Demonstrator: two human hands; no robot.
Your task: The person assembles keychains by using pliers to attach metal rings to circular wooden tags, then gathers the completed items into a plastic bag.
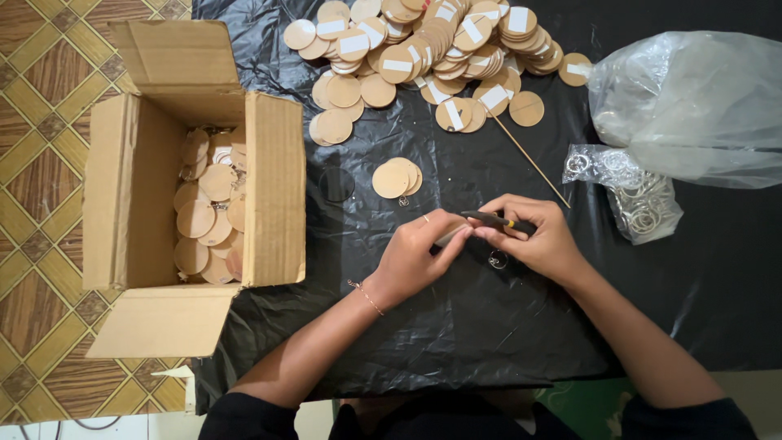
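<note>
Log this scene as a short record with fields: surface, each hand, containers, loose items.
surface: black plastic sheet over a patterned tile floor
left hand: left hand pinches a small pale piece, hard to identify
right hand: right hand grips a dark slim tool with a yellow band
containers: open brown cardboard box holding round tan discs; clear plastic bag of metal rings
loose items: heap of round tan discs with white strips; thin wooden stick

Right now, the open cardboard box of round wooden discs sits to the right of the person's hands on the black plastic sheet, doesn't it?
Not quite: the head view shows the open cardboard box of round wooden discs to the left of the hands, left hand and right hand, at the edge of the black plastic sheet.
</note>
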